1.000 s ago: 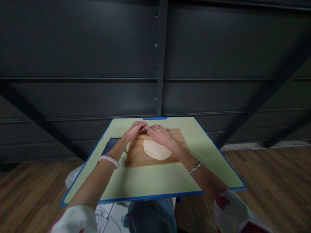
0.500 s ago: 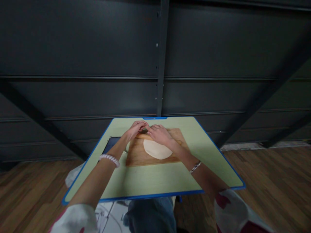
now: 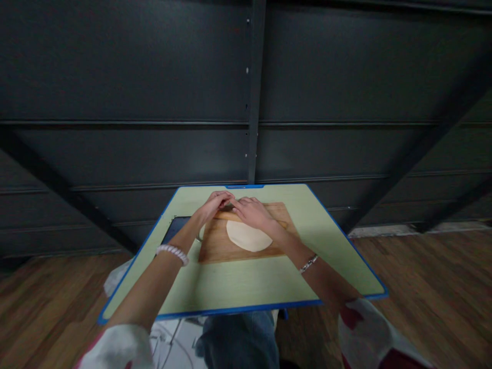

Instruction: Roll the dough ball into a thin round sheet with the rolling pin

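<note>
A rolling pin [image 3: 222, 217] lies crosswise over the far part of a wooden cutting board [image 3: 217, 251]. Below it a pale, flat sheet of dough [image 3: 248, 239] spreads on the board, rounded on the near side and cut off from sight at the pin. My right hand [image 3: 252, 211] rests over the pin and the dough's far edge, fingers stretched forward. Just left of it, my left hand [image 3: 217, 203] is curled at the board's far left corner, its fingers meeting the right hand's fingertips. What the left fingers close on is hidden.
The board sits on a pale green folding table [image 3: 223, 287] with a blue rim. A dark flat object [image 3: 177, 225] lies left of the board, partly behind my left forearm. A dark panelled wall [image 3: 172, 154] rises beyond the table. Wooden floor [image 3: 423, 277] shows at both sides.
</note>
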Motion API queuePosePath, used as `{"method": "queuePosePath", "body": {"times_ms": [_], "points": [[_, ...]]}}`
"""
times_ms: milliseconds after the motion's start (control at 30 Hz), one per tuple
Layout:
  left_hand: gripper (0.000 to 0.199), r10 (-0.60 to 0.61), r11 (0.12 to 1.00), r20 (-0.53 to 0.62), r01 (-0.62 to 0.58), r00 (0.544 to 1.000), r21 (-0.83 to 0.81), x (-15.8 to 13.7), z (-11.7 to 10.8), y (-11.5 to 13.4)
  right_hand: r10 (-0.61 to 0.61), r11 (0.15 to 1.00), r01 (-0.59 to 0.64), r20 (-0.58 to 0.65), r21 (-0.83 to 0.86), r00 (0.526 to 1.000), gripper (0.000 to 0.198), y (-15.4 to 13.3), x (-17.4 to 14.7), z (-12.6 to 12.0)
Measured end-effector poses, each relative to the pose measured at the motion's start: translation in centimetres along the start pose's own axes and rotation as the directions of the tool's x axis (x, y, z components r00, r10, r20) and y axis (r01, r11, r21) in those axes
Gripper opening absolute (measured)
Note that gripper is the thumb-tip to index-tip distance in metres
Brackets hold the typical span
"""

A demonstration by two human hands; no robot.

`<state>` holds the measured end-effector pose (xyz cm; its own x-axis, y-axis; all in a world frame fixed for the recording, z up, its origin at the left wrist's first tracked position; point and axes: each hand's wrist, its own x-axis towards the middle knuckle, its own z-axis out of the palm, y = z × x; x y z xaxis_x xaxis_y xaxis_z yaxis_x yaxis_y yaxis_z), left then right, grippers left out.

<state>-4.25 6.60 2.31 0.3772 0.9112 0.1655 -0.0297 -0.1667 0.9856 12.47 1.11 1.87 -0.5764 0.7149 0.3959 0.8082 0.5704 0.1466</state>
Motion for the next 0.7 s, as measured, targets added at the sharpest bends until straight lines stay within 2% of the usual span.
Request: {"method": "queuePosePath", "body": {"times_ms": [467,700], "points": [[0.012,-0.053,0.997,-0.008,0.053,0.999,-0.055,-0.18,0.16,0.70,0.014,0.999,-0.016,0.041,0.041,0.999,0.033,-0.35,-0.04,-0.64],[0.013,-0.026,0.998,-0.015,0.026,1.000,-0.051,0.16,0.05,0.32,0.035,0.999,-0.037,0.064,0.036,0.997,0.033,-0.29,0.07,-0.72]]}}
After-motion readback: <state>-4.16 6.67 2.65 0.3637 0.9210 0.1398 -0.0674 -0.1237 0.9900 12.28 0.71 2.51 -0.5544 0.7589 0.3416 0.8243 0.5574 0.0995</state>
